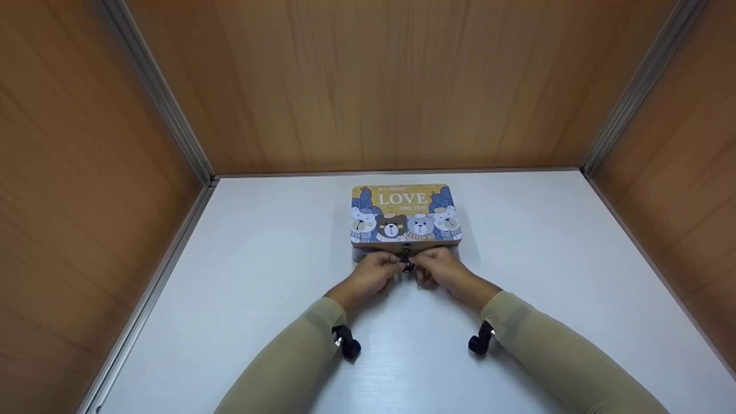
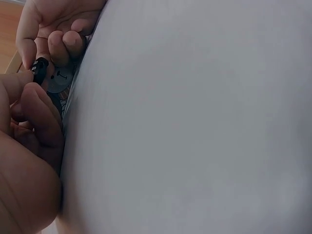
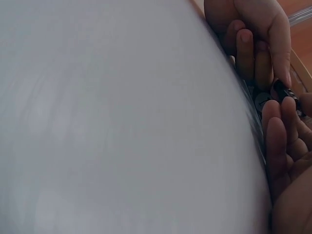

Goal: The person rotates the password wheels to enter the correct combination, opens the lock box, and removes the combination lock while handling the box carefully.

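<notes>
A tin box (image 1: 405,214) with cartoon bears and the word LOVE on its lid stands on the white table, lid down. At the middle of its front hangs a small black combination padlock (image 1: 408,266), whose dials show in the left wrist view. My left hand (image 1: 372,272) pinches the padlock (image 2: 39,71) from the left between thumb and fingers. From the other side my right hand (image 1: 443,268) pinches it too, fingers curled in front of the box. Fingers partly cover the padlock (image 3: 282,90) in the right wrist view.
Wooden panels (image 1: 368,86) with metal corner strips enclose the white tabletop (image 1: 264,241) at the back and both sides. A black wrist camera (image 1: 347,344) sits on the left sleeve, and another black camera (image 1: 480,339) on the right one.
</notes>
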A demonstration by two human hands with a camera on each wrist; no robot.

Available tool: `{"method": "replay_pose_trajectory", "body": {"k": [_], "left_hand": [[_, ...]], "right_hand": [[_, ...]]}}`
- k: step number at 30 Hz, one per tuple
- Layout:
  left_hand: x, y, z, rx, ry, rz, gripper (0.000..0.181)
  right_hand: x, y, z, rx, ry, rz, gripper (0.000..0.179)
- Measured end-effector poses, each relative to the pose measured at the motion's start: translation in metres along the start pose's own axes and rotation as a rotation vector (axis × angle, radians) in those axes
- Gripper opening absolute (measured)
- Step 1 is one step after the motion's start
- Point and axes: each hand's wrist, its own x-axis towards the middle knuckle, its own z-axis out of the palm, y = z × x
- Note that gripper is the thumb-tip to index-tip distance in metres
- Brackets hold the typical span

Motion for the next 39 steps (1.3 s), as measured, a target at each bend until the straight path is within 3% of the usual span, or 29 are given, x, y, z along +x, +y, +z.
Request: {"method": "replay_pose_trajectory", "body": {"k": [10, 16, 25, 31, 39], "left_hand": [[0.0007, -0.0013, 0.0017, -0.030, 0.008, 0.012, 0.013], [0.0006, -0.0004, 0.0025, -0.045, 0.020, -0.032, 0.020], [0.0015, -0.0025, 0.0051, 0.046, 0.054, -0.044, 0.025], [0.0008, -0.0015, 0.0048, 0.066, 0.054, -0.038, 0.022], [0.0015, 0.0000, 0.0034, 0.112, 0.055, 0.002, 0.024]], "right_hand": [[0.0002, 0.0037, -0.0015, 0.028, 0.001, -0.004, 0.017], [0.0003, 0.0055, -0.0029, -0.003, 0.000, -0.023, 0.018], [-0.0001, 0.0068, -0.0014, -0.038, -0.006, 0.000, 0.020], [-0.0011, 0.0046, -0.0020, 0.001, 0.004, 0.013, 0.027], [0.0014, 0.0056, -0.0030, -0.015, 0.006, -0.014, 0.017]]}}
